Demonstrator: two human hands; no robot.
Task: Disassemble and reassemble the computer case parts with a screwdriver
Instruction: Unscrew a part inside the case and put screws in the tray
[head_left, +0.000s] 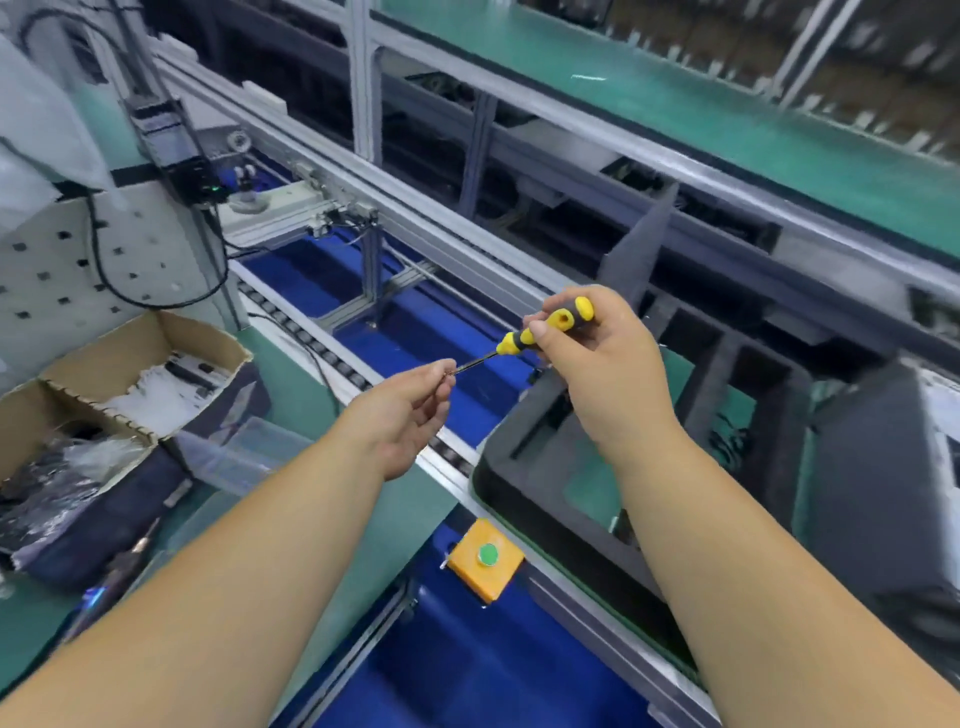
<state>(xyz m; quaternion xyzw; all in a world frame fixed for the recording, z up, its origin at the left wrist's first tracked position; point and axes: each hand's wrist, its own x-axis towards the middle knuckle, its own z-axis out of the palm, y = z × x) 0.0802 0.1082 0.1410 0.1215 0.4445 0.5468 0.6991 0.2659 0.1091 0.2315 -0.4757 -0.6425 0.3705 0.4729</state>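
Observation:
A yellow and black screwdriver (540, 327) is held up in the air above the conveyor. My right hand (602, 364) grips its handle. My left hand (410, 415) pinches the tip of the thin metal shaft between its fingers; whether a screw sits there I cannot tell. A dark computer case (883, 483) stands at the right, blurred. Below my right hand lies a black foam tray (524, 467) with cut-out compartments.
An open cardboard box (130, 374) with bagged parts sits at the left on the green bench. A yellow box with a green button (485, 558) is fixed at the rail's front. A roller conveyor (332, 358) with blue panels runs diagonally. A powered screwdriver (119, 566) lies at the lower left.

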